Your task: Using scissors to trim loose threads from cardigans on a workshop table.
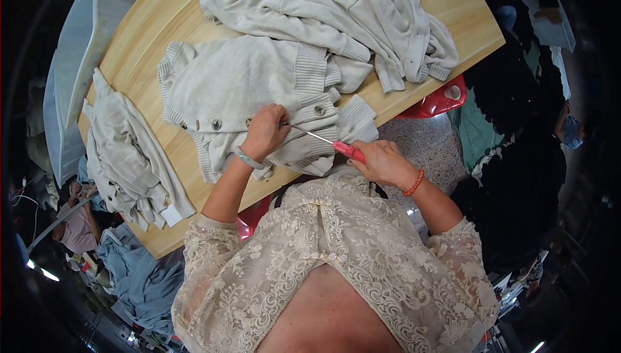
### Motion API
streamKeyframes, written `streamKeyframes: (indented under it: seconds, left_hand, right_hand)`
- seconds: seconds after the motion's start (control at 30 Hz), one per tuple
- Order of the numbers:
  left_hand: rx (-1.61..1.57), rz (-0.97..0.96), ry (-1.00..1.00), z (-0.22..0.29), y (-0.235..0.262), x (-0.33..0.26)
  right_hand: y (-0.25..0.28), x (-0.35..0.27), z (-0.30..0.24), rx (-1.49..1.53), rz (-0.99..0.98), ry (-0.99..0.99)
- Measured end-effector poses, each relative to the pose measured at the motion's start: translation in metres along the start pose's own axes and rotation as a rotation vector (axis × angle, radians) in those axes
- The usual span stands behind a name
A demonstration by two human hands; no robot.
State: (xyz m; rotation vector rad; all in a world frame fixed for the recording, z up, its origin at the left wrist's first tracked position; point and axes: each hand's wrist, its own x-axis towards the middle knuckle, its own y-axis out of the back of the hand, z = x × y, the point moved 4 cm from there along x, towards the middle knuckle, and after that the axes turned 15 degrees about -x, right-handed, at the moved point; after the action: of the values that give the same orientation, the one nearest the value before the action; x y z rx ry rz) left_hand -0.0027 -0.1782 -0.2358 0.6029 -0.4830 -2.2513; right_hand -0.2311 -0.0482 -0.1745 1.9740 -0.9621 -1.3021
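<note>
A cream knitted cardigan lies before me with its ribbed hem to the right and dark buttons along its front band. My left hand is closed in a pinch over that band, beside a button. My right hand grips the red handle of a hook-like tool with a thin metal shaft. The shaft points left over the band, and its tip ends at my left fingers, where its shape is hidden. Nearest to the right hand is a ribbed part of the cardigan.
More cream cardigans lie at the table's far side, and another cream garment at the left. The wooden table has a curved left edge. Blue-grey clothes are heaped lower left, near a person. A red stool and dark fabric stand right.
</note>
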Motion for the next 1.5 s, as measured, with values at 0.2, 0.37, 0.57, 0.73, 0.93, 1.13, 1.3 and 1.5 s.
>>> streamKeyframes:
  seconds: [0.2,0.37,0.57,0.73,0.93,1.13,1.3,1.5]
  left_hand:
    - [0.187,0.135,-0.301,0.033,-0.005,0.004]
    - [0.006,0.062,-0.121,0.032,-0.059,0.033]
    - [-0.081,0.075,-0.084,0.008,-0.07,0.046]
    - [-0.298,0.02,0.06,0.008,-0.065,0.037]
    - [-0.339,0.044,0.058,0.003,-0.059,0.026]
    - [-0.368,0.189,-0.008,-0.004,-0.066,0.008]
    - [-0.607,0.192,-0.053,0.057,-0.044,-0.036]
    - [-1.899,-0.512,-0.791,0.221,0.013,-0.085]
  right_hand:
    - [-0.006,-0.003,0.017,0.131,0.108,0.001]
    - [-0.001,-0.025,0.042,0.061,0.182,-0.051]
    - [-0.009,-0.033,0.056,-0.023,0.054,-0.129]
    - [-0.003,-0.031,0.053,0.024,-0.027,-0.131]
    - [0.011,-0.027,0.049,-0.009,-0.054,-0.137]
    - [0.006,-0.027,0.046,0.097,-0.048,-0.074]
    - [0.0,-0.027,0.064,0.125,0.12,-0.217]
    - [-0.007,-0.012,0.063,0.063,0.462,-0.094]
